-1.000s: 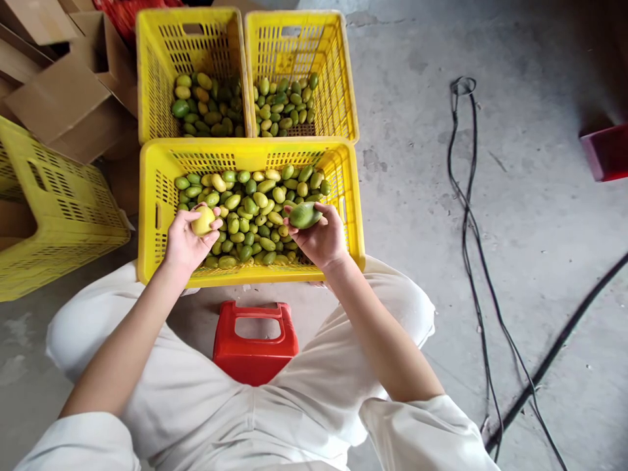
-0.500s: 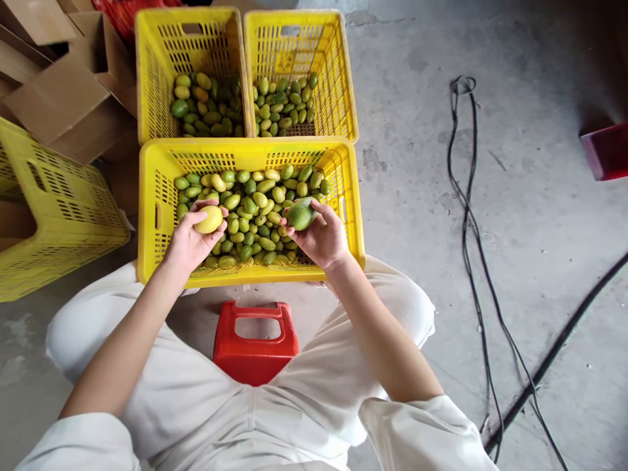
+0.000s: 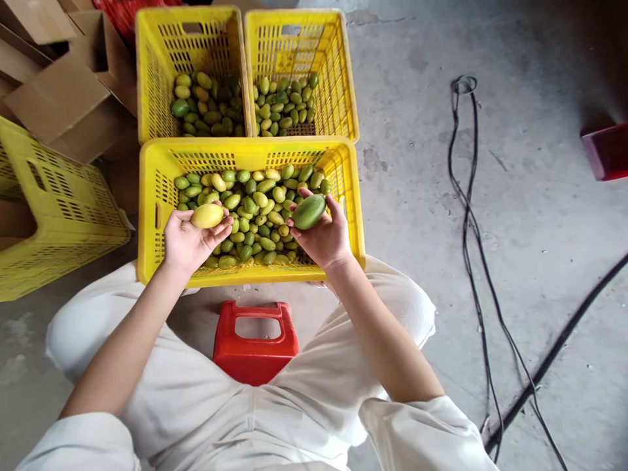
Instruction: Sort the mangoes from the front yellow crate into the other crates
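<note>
A yellow mango (image 3: 207,216) rests on the fingers of my left hand (image 3: 189,241), palm turned up, over the left part of the near yellow crate (image 3: 250,278). In my right hand (image 3: 324,239) lies a dark green mango (image 3: 309,212), held between thumb and fingers above the crate's right part. Both hands are apart. Below them the crate holds a layer of small green and yellow mangoes (image 3: 267,244), partly hidden by my hands.
Two more yellow crates stand behind, the back left crate (image 3: 190,49) and the back right crate (image 3: 338,72), both with mangoes inside. At left are cardboard boxes (image 3: 63,98) and another yellow crate (image 3: 73,203). A red stool (image 3: 255,363) is between my legs; black cables (image 3: 468,203) cross the floor.
Both hands have turned further palm up, with their fingers looser. The green mango has shifted slightly right and shows more of its side; the yellow one has rolled a little left.
</note>
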`<state>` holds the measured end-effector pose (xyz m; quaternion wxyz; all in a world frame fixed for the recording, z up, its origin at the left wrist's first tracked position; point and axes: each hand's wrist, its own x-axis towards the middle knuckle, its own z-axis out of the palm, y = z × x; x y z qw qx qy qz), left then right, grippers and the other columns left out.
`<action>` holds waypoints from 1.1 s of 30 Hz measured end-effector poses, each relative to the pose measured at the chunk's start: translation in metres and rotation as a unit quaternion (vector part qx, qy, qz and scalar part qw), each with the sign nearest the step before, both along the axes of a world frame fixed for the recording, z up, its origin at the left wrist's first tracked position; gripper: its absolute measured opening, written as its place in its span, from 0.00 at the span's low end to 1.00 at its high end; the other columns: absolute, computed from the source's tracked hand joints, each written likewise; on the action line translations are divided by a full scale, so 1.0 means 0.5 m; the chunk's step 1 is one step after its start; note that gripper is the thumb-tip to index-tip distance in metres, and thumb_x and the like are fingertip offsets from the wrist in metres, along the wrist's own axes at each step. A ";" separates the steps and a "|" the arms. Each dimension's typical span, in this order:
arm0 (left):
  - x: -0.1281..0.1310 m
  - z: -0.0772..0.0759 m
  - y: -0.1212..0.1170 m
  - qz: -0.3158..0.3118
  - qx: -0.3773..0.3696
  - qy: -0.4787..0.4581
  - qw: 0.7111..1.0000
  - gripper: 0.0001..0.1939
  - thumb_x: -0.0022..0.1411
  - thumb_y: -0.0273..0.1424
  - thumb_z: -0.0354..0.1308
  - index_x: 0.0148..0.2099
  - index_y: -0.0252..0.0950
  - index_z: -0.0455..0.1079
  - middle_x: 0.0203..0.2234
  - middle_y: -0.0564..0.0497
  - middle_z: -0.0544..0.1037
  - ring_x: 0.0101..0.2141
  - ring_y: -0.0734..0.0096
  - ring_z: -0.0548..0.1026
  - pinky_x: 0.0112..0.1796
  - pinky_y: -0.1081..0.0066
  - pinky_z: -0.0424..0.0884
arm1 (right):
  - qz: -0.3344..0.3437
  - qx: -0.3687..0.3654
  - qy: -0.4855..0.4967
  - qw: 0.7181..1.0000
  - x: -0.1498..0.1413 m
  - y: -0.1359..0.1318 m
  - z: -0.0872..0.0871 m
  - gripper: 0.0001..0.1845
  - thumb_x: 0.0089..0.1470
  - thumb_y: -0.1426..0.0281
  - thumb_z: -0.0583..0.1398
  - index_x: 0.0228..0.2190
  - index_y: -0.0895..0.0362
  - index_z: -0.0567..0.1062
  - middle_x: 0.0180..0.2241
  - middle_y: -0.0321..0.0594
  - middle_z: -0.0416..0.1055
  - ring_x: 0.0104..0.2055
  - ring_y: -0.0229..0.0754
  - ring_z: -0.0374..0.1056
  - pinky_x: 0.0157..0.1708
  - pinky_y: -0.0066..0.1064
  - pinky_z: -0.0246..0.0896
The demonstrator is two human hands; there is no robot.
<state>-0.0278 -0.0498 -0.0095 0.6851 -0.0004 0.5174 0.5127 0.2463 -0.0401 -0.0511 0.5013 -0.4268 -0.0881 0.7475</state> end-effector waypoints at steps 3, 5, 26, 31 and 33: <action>-0.001 -0.001 0.001 -0.002 0.006 0.006 1.000 0.10 0.72 0.35 0.71 0.52 0.38 0.83 0.43 0.41 0.90 0.38 0.60 0.91 0.36 0.71 0.89 | -0.005 0.003 0.005 1.000 -0.001 -0.001 0.001 0.24 0.70 0.43 0.74 0.54 0.45 0.84 0.40 0.35 0.88 0.38 0.46 0.83 0.31 0.31 0.77; 0.003 -0.002 0.001 -0.003 0.015 0.015 1.000 0.09 0.68 0.28 0.69 0.50 0.38 0.82 0.45 0.42 0.91 0.39 0.62 0.91 0.40 0.71 0.91 | -0.017 0.002 0.006 1.000 -0.004 0.000 0.006 0.23 0.71 0.43 0.73 0.54 0.44 0.85 0.42 0.35 0.88 0.41 0.47 0.85 0.34 0.33 0.81; 0.006 -0.020 -0.003 -0.085 0.080 0.051 0.992 0.24 0.51 0.11 0.85 0.44 0.37 0.84 0.37 0.53 0.85 0.28 0.79 0.79 0.25 0.82 0.68 | -0.029 -0.017 0.048 0.998 -0.014 -0.006 0.012 0.21 0.51 0.71 0.68 0.47 0.46 0.81 0.49 0.39 0.92 0.50 0.51 0.90 0.49 0.43 0.94; 0.011 -0.016 -0.003 -0.046 0.066 0.051 0.995 0.22 0.57 0.15 0.84 0.43 0.41 0.80 0.37 0.55 0.85 0.30 0.78 0.80 0.28 0.81 0.69 | -0.022 -0.022 0.037 0.999 -0.009 -0.009 0.005 0.20 0.51 0.69 0.69 0.47 0.46 0.81 0.43 0.38 0.89 0.45 0.50 0.87 0.43 0.39 0.91; 0.008 -0.016 -0.002 -0.038 0.044 0.041 0.997 0.14 0.66 0.25 0.82 0.43 0.40 0.80 0.36 0.52 0.85 0.32 0.73 0.83 0.32 0.78 0.77 | -0.023 -0.004 0.028 0.999 -0.009 -0.008 0.002 0.19 0.53 0.68 0.70 0.48 0.45 0.80 0.41 0.36 0.88 0.43 0.48 0.86 0.41 0.36 0.89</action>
